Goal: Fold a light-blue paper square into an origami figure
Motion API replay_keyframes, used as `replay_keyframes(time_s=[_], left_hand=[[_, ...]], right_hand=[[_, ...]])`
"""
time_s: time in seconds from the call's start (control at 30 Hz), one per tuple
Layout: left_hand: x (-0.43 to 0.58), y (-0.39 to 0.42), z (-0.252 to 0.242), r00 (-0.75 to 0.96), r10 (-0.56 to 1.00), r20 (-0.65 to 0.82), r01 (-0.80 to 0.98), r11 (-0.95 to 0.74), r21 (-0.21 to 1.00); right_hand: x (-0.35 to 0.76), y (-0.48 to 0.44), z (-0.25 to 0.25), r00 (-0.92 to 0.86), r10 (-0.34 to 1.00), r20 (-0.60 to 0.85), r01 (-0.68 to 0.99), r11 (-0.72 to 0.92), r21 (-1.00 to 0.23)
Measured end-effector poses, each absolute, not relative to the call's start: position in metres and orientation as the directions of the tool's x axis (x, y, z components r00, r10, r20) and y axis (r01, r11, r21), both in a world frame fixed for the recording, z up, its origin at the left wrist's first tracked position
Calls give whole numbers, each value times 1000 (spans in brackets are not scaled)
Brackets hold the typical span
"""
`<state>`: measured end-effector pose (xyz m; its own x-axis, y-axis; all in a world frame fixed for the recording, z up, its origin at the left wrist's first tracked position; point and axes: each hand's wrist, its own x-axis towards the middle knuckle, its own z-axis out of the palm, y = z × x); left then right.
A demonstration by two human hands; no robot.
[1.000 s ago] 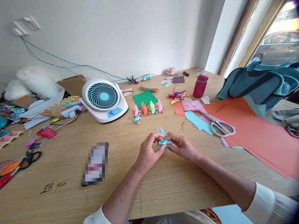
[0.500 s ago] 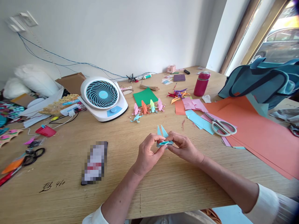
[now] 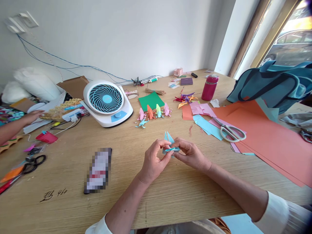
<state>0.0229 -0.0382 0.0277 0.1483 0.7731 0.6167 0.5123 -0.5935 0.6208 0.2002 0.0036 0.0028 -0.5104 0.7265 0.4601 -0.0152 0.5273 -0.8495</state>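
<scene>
A light blue piece of folded origami paper is pinched between both hands above the table, its pointed flaps sticking up at the back. My left hand grips its left side with thumb and index finger. On the other side, my right hand holds the paper's right edge the same way. Fingertips cover part of the folds. Beyond the hands stand several small folded paper figures in pink, orange and green, such as the orange figure, and a light blue figure lies before them.
A white fan stands at the back left. White-handled scissors lie on orange paper sheets at right, near a red bottle and a blue bag. Another person's hand reaches in at far left.
The paper's upright flaps have tilted and drawn closer together between my fingers. Another person's arm has come into view at the left edge.
</scene>
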Motion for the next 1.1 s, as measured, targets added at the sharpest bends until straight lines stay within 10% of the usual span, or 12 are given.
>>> replay_keyframes(time_s=[1.1], left_hand=[[18, -32, 20, 192, 735, 650, 647, -593, 479]], right_hand=[[197, 2, -4, -421, 728, 540, 95, 628, -772]])
